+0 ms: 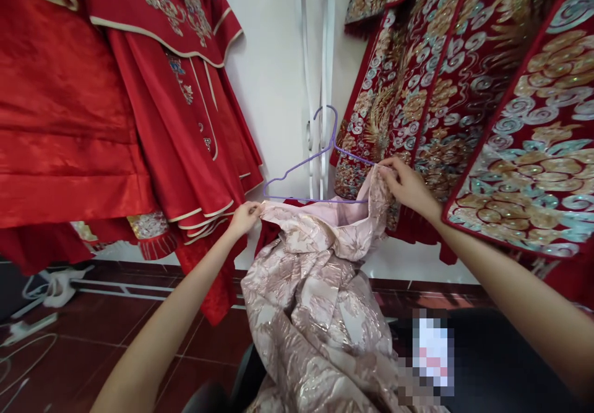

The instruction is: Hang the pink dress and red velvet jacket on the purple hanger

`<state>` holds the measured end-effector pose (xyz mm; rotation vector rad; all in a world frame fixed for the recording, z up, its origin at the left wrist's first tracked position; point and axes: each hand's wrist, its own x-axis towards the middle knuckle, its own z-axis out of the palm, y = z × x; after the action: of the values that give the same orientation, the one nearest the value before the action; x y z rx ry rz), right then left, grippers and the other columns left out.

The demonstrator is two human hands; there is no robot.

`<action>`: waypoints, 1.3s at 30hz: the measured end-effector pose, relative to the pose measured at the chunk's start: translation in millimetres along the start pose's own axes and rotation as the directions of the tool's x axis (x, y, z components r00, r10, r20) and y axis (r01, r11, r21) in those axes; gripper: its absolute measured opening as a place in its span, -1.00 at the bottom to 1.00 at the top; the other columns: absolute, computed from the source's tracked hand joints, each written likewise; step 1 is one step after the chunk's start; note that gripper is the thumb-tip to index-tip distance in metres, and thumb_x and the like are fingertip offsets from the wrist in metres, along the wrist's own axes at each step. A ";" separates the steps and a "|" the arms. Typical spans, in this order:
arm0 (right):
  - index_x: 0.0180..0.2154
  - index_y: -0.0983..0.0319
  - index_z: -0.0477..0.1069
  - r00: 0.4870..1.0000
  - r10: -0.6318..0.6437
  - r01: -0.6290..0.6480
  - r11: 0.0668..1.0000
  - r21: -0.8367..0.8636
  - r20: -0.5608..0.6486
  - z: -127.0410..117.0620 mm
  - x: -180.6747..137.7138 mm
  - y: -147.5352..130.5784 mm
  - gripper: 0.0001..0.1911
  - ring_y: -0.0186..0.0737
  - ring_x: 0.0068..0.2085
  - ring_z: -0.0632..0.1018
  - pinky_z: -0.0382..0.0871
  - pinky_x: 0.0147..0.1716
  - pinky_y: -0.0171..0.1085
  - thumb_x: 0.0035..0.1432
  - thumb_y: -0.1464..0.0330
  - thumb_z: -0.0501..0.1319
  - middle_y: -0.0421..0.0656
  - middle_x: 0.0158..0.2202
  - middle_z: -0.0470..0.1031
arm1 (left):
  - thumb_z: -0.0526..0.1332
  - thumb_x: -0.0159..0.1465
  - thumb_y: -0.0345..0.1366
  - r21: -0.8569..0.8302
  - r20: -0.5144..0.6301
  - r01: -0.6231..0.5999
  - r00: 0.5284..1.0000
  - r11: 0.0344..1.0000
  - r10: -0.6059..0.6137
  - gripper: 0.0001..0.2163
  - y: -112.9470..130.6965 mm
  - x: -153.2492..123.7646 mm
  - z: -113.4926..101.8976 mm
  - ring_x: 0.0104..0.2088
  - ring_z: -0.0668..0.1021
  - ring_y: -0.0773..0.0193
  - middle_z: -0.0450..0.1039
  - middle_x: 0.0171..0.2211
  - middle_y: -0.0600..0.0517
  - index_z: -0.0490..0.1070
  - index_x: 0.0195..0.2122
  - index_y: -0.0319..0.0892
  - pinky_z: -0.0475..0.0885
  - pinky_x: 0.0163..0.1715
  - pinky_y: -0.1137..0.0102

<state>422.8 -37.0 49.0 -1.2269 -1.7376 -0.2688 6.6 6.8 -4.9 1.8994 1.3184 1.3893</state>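
A pale pink brocade dress [320, 314] with a metallic floral pattern hangs down toward me, its top edge stretched between my two hands. My left hand [247, 216] pinches the left end of that edge, just below the left corner of a purple wire hanger [301, 164]. At the hanger's right shoulder, my right hand [406, 185] is closed on the other top corner of the dress. The hanger sits partly inside the dress opening, its hook pointing up in front of the white rack posts. Whether my right fingers also touch the hanger, I cannot tell.
Red garments [171, 104] hang on the left, and heavily embroidered red garments [445, 104] on the right. White upright posts [327, 42] stand against the wall. A black surface [505, 357] lies at lower right. White shoes [59, 288] and cables are at lower left.
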 end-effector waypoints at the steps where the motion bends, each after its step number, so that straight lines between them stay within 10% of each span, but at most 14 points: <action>1: -0.12 0.14 0.36 1.000 0.000 0.000 1.000 -0.002 -0.003 -0.3 -0.1 -0.4 -0.73 -0.08 -0.23 0.50 0.35 -0.20 -0.15 0.24 0.19 0.02 -0.09 -0.20 0.52 | 0.28 0.07 -0.29 0.079 -0.017 -0.030 0.999 0.996 0.032 -0.89 -1.2 1.8 -2.4 -0.46 0.43 0.26 0.44 -0.53 0.04 0.51 -0.55 -0.16 0.30 -0.31 0.41; 20: -0.12 0.13 0.37 1.000 -0.017 0.017 0.999 -0.036 0.001 -3.0 2.6 2.6 -0.73 -0.06 -0.27 0.50 0.34 -0.24 -0.14 0.23 0.19 0.02 -0.10 -0.25 0.52 | 0.29 0.03 -0.16 0.076 -0.112 0.009 0.994 0.997 -0.001 -0.83 -18.5 24.5 -4.5 -0.41 0.51 0.16 0.56 -0.46 0.01 0.56 -0.44 -0.13 0.34 -0.29 0.36; 30: -0.12 0.14 0.35 0.999 0.011 -0.012 1.000 0.027 0.038 -2.3 1.0 -2.1 -0.73 -0.10 -0.28 0.51 0.36 -0.26 -0.18 0.23 0.17 0.03 -0.12 -0.25 0.52 | 0.27 0.12 -0.26 -0.004 -0.101 -0.151 0.984 0.988 0.150 -0.86 31.6 42.3 -2.9 -0.26 0.51 0.16 0.57 -0.33 0.00 0.58 -0.33 -0.15 0.33 -0.15 0.38; 39: -0.12 0.13 0.41 0.998 0.007 -0.009 0.999 0.032 0.065 -3.7 0.0 -9.4 -0.73 -0.07 -0.21 0.54 0.39 -0.18 -0.13 0.21 0.20 0.06 -0.12 -0.19 0.55 | 0.30 0.10 -0.36 -0.181 0.191 -0.136 0.967 0.974 0.170 -0.94 83.3 57.5 17.3 -0.42 0.42 0.28 0.48 -0.51 0.05 0.54 -0.47 -0.23 0.28 -0.32 0.48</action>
<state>417.1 -43.8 54.0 -1.2308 -1.7853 -0.1974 60.7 22.9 81.0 2.0029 0.9442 1.2903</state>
